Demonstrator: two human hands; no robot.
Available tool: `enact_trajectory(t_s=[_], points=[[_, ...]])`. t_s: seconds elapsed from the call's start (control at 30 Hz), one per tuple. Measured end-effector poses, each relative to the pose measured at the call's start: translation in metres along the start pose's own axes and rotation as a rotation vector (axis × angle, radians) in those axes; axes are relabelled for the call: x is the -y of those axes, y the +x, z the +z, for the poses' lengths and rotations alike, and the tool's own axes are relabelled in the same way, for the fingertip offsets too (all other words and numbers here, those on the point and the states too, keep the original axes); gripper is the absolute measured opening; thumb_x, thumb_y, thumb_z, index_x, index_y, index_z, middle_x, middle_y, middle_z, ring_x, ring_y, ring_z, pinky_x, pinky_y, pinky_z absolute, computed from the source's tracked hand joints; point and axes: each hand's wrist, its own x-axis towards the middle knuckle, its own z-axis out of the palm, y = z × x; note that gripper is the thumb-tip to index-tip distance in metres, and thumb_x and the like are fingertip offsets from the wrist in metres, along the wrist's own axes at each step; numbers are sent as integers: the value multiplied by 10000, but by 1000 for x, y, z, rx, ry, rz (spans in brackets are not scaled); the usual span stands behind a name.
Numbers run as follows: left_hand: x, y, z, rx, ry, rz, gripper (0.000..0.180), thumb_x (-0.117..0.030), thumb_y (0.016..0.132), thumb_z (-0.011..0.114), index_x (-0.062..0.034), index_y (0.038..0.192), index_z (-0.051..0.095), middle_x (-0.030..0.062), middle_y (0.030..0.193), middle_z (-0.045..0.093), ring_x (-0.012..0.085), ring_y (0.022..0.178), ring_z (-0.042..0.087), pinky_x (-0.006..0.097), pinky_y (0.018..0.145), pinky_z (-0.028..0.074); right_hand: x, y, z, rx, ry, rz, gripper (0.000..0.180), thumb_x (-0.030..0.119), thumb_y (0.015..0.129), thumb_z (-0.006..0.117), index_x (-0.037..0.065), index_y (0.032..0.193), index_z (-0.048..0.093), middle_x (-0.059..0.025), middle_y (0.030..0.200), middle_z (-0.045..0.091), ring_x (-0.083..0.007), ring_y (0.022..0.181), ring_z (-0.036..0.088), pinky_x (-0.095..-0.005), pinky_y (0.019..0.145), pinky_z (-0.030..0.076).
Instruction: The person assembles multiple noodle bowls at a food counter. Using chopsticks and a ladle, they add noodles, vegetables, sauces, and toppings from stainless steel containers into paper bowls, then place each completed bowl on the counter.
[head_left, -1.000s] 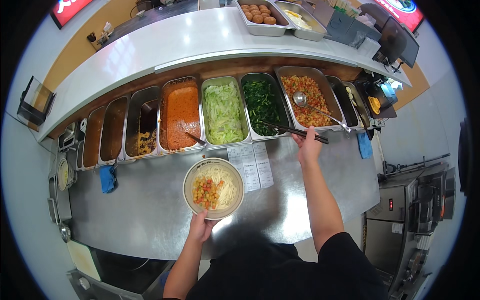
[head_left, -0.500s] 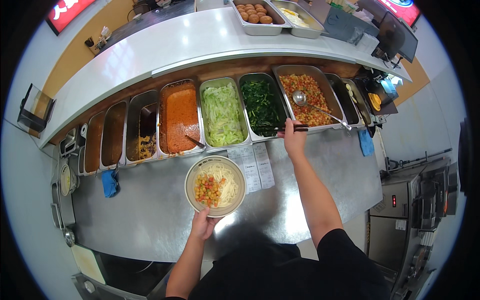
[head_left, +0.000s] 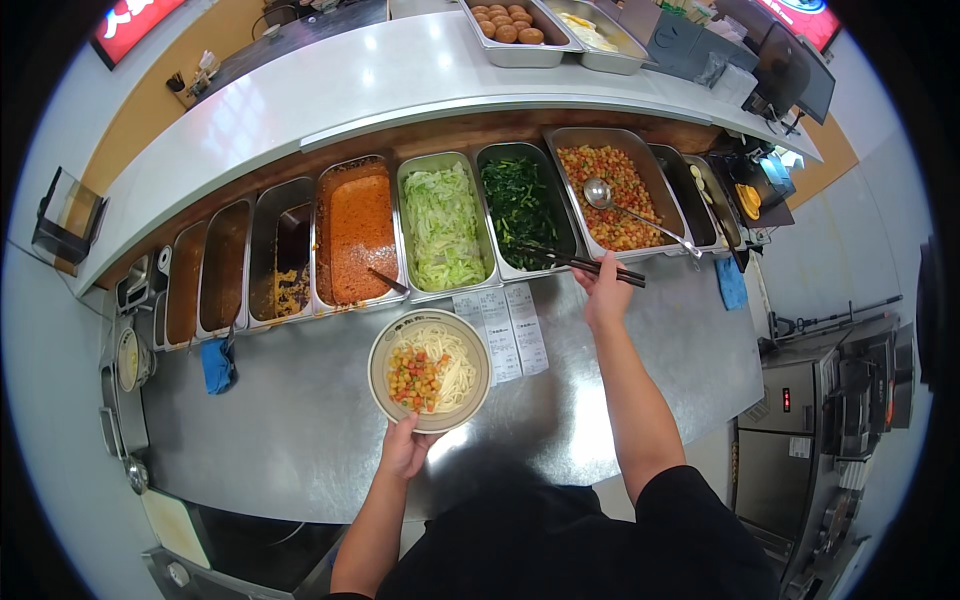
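Note:
My left hand (head_left: 405,450) grips the near rim of a bowl (head_left: 380,345) above the steel counter. White noodles (head_left: 457,372) fill its right part, and diced orange, yellow and red vegetables (head_left: 415,378) lie on the left. Dark chopsticks (head_left: 625,274) are in my closed right hand (head_left: 606,296); their tips reach into the pan of dark chopped greens (head_left: 515,205). To the left of the greens sits a pan of shredded lettuce (head_left: 442,225). On the right, a ladle (head_left: 598,193) rests in a pan of diced vegetables (head_left: 590,160).
Printed paper slips (head_left: 527,335) lie beside the bowl on the steel counter (head_left: 300,420). Farther left are a pan of orange-red sauce (head_left: 360,225) and several darker pans. A blue cloth (head_left: 217,366) hangs at the left. Brown eggs (head_left: 510,25) stand in a pan on the white ledge.
My right hand has shifted slightly right and nearer, and the chopsticks now slant with their tips in the greens. The bowl and left hand have stayed almost in place.

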Motion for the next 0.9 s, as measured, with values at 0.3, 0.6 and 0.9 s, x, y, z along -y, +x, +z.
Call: enact_trajectory(t_s=[0.3, 0.6, 0.9], points=[[-2, -2, 12, -24, 80, 50, 536, -162, 939, 457, -52, 1411, 229, 191, 1364, 428, 336, 1167, 543, 457, 913, 527, 19, 3, -9, 18, 35, -46, 294, 282, 972, 497, -9, 936, 481, -158, 805, 625, -225, 640, 661, -298, 575, 581], [-3, 1, 1, 48, 47, 11, 542, -142, 950, 432, -92, 1428, 181, 183, 1379, 408, 321, 1194, 524, 476, 950, 501, 57, -46, 6, 200, 51, 32, 268, 282, 992, 465, 22, 938, 496, -141, 804, 639, -219, 647, 670, -289, 607, 578], [-4, -1, 4, 65, 74, 29, 522, -183, 958, 453, -71, 1414, 224, 175, 1359, 445, 314, 1184, 536, 467, 968, 487, 23, -130, 36, 560, -305, 139, 222, 196, 968, 516, -17, 935, 565, -122, 779, 639, -178, 658, 656, -291, 617, 569]])
